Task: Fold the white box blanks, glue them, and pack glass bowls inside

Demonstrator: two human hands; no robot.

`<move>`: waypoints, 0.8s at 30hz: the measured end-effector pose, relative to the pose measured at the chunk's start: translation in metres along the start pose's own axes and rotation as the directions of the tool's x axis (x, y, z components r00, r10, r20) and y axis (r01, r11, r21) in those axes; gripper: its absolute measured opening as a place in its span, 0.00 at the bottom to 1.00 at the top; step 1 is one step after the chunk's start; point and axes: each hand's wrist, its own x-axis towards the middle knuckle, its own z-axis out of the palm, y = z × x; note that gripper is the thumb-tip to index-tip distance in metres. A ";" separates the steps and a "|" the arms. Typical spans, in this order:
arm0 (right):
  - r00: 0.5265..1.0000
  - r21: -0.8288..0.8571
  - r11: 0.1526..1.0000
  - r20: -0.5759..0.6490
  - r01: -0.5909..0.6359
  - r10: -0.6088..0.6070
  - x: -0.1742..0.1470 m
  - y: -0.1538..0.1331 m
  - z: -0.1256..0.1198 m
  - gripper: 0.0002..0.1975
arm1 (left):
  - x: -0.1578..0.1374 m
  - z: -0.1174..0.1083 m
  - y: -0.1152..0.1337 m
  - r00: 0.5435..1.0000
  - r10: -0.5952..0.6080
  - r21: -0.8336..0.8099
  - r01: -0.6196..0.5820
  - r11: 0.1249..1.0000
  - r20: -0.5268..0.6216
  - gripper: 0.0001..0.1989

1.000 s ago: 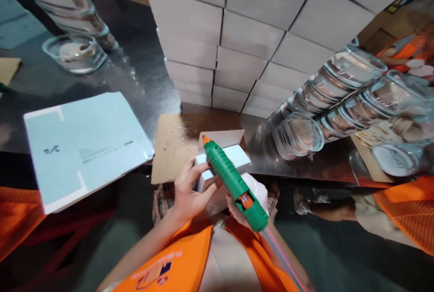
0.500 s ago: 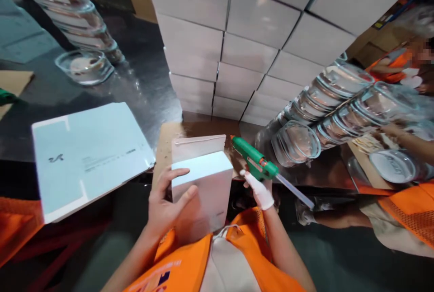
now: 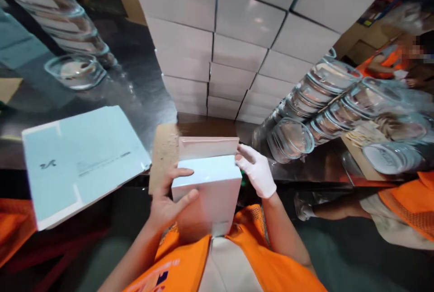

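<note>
A white cardboard box (image 3: 210,197) stands upright against my body, its raised flap (image 3: 208,146) open along the far edge. My bare left hand (image 3: 171,197) grips the box's left side, fingers over the top and thumb on the near face. At the right end of the flap is my right hand (image 3: 256,167) in a white glove, with thumb and fingers closed on the corner there. A small patch of green shows between that hand and the box; most of that thing is hidden.
A tall stack of white boxes (image 3: 244,52) rises beyond a brown cardboard sheet (image 3: 162,147). Flattened pale cartons (image 3: 88,161) lie left. Clear round tubs (image 3: 291,140) are stacked right, with another tub (image 3: 76,70) at left. A co-worker's leg (image 3: 339,208) is at right.
The green glue gun has left my right hand's visible grasp and is mostly out of sight. My right hand has moved up and left to the flap. The box has shifted slightly right.
</note>
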 end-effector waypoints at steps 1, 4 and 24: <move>0.996 0.075 0.997 0.085 -0.003 -0.003 0.002 -0.005 0.007 0.29 | 0.002 0.003 0.001 1.000 0.005 -0.024 -0.004 1.000 0.011 0.16; 0.987 0.157 0.986 0.158 -0.049 0.024 0.008 -0.010 0.014 0.29 | 0.008 0.011 0.000 1.000 -0.005 -0.120 0.008 0.993 0.024 0.19; 0.780 -0.271 0.734 0.295 0.622 -0.552 -0.009 0.021 0.001 0.33 | 0.034 0.009 0.003 0.979 -0.202 -0.274 0.191 0.942 -0.011 0.17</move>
